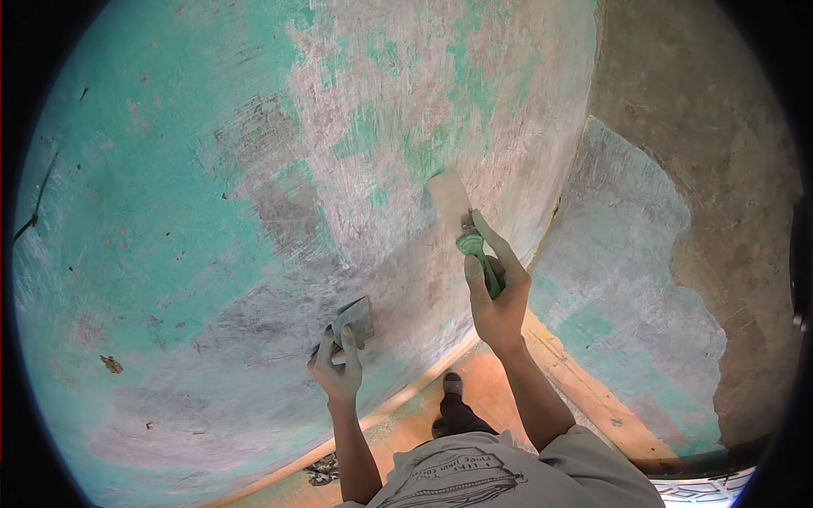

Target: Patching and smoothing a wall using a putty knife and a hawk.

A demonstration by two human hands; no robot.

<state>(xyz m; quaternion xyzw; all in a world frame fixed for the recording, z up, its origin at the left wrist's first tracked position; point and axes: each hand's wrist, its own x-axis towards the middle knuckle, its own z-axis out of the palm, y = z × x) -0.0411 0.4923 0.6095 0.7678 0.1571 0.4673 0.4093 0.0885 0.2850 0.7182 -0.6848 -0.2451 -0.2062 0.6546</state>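
My right hand [503,311] is closed round the green handle of a putty knife [449,200], with the index finger stretched along it toward the blade. The broad, pale-coated blade lies against or very close to the wall [381,161], whose turquoise paint is worn off in large patches. Lower and to the left, my left hand [340,376] pinches a small flat grey piece [355,319] with a dark edge. That piece is up against or just off the wall; its exact kind I cannot make out.
To the right, past a corner, another wall [618,229] shows bluish-white and bare brown areas. An orange-tan floor [487,372] runs below, with my foot [453,385] on it. Dark debris [323,470] lies near the wall's base. A thin dark twig-like strand [35,207] shows at far left.
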